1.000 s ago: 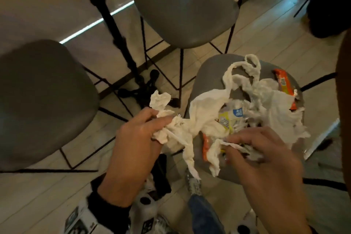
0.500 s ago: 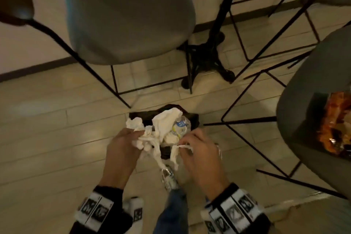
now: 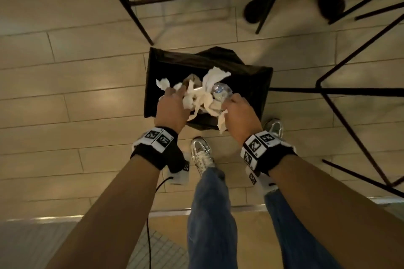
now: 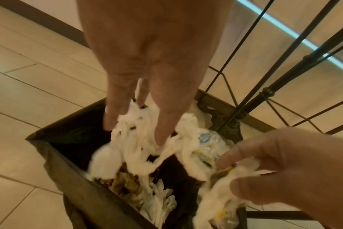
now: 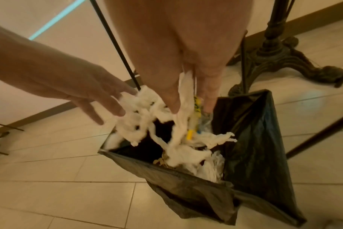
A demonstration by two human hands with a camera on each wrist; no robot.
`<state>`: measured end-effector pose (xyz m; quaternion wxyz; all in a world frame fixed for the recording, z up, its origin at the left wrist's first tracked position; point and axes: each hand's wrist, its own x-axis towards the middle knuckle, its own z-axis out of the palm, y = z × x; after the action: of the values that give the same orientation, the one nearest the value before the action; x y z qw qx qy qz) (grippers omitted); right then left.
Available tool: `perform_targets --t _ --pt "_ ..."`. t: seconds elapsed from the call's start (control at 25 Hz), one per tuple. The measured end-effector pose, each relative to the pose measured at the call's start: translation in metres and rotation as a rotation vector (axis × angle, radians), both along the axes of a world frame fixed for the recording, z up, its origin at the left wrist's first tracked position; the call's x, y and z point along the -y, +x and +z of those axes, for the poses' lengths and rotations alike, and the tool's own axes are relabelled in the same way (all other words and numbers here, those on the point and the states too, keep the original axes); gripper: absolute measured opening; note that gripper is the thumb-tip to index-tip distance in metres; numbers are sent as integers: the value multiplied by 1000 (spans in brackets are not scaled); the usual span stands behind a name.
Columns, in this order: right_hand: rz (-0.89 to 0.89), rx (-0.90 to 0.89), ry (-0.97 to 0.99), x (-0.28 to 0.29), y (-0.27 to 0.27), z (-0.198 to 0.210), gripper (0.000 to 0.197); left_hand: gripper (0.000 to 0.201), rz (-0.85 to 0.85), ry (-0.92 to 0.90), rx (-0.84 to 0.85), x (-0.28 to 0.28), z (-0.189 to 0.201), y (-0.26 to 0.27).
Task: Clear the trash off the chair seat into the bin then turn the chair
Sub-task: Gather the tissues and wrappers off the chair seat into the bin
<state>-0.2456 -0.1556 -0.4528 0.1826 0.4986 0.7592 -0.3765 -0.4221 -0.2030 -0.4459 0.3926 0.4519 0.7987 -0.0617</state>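
1. A tangle of white tissue paper hangs between the two hands, straight above the open mouth of the black-lined bin.
2. The left hand has its fingers stretched downward and spread; the tissue touches the fingertips, with no curled grip on it to be seen.
3. The right hand pinches a twisted strand of tissue between thumb and fingers; a piece with yellow print hangs in the same pinch.
4. A crumpled clear plastic bottle sits in the tangle, just beside the right hand. Whether that hand grips it cannot be told.
5. Inside the bin lie more white tissue and brownish scraps. The liner's loose end hangs outside the bin's wall.
6. The bin stands on a pale wood-plank floor, near thin black chair legs and an ornate dark cast-metal base.
7. The person's silver sneakers stand right by the bin.
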Motion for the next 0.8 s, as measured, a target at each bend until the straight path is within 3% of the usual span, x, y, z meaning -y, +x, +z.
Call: perform_targets --t 0.08,0.2,0.32,0.48,0.68,0.8 --pt "-6 -37 -52 5 3 -14 38 77 -39 -147 31 1 -6 -2" --pt "-108 -49 -107 11 12 13 29 56 -97 -224 65 18 27 -3" --pt "-244 -65 -149 12 35 87 25 39 -143 -280 87 27 88 2" --pt "-487 -179 -18 -5 105 230 21 28 -391 -174 191 -11 199 48" --pt "-772 -259 302 -30 225 382 21 37 -627 64 336 -112 330 163" --pt "-1050 -207 556 -39 299 429 15 50 -705 270 415 -156 385 258"
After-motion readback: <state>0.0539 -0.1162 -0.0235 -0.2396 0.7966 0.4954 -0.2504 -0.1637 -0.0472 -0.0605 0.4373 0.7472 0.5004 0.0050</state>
